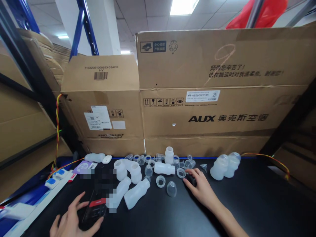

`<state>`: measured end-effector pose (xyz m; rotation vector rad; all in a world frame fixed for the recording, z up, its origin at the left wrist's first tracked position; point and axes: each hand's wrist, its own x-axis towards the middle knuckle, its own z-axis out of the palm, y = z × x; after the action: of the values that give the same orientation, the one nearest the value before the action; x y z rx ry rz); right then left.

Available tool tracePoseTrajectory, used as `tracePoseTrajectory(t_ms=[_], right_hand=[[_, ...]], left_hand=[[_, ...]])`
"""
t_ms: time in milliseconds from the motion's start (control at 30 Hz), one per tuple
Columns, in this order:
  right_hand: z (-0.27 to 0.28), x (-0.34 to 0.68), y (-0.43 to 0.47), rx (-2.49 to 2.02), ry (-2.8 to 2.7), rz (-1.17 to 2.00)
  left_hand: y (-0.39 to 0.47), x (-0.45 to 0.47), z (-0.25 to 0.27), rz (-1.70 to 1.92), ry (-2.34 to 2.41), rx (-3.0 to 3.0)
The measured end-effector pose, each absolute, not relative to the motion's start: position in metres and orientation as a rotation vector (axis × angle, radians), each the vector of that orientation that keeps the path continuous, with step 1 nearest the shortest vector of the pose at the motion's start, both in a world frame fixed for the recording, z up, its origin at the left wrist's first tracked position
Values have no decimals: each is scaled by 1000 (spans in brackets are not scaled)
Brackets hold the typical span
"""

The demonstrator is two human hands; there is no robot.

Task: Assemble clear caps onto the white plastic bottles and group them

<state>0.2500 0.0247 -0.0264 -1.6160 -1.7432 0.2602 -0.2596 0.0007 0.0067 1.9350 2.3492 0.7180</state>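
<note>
At the lower left, my left hand (74, 215) is closed around the edges of a dark phone-like slab (95, 210) with a red band. Blurred blocks hide part of that slab. My right hand (199, 186) rests on the black table, thumb and fingers apart, its fingertips at the right edge of a clear plastic ring (181, 173). A second ring (160, 181) and a clear dome cap (171, 189) lie to its left. A white bottle (164, 169) lies on its side behind them. Another small bottle (169, 155) stands upright at the back.
Several bottles, such as a lying bottle (137, 194), spread across the middle. Two rounded bottles (218, 167) stand at the right. A cardboard box wall (204, 108) closes the back. A power strip (55, 184) and a white mouse-like object (107, 159) are at left.
</note>
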Motion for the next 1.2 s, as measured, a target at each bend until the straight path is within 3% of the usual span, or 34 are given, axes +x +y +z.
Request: tracePoseTrajectory(t_ms=[400, 500, 600, 700, 867, 1200], right_hand=[[-16, 238, 27, -1718, -1699, 207], [-11, 238, 26, -1720, -1675, 218], [-6, 238, 24, -1696, -1687, 243], [1, 235, 20, -1642, -1768, 305], [13, 226, 8, -1576, -1913, 397], [18, 248, 6, -1545, -1881, 507]], left_hand=[[49, -279, 13, 824, 2305, 2048], [54, -255, 31, 1064, 2181, 2333], [47, -189, 59, 1373, 1687, 2585], [34, -108, 74, 1117, 1221, 2756], [24, -22, 56, 697, 1075, 2815], [25, -11, 9, 1079, 1046, 2786]])
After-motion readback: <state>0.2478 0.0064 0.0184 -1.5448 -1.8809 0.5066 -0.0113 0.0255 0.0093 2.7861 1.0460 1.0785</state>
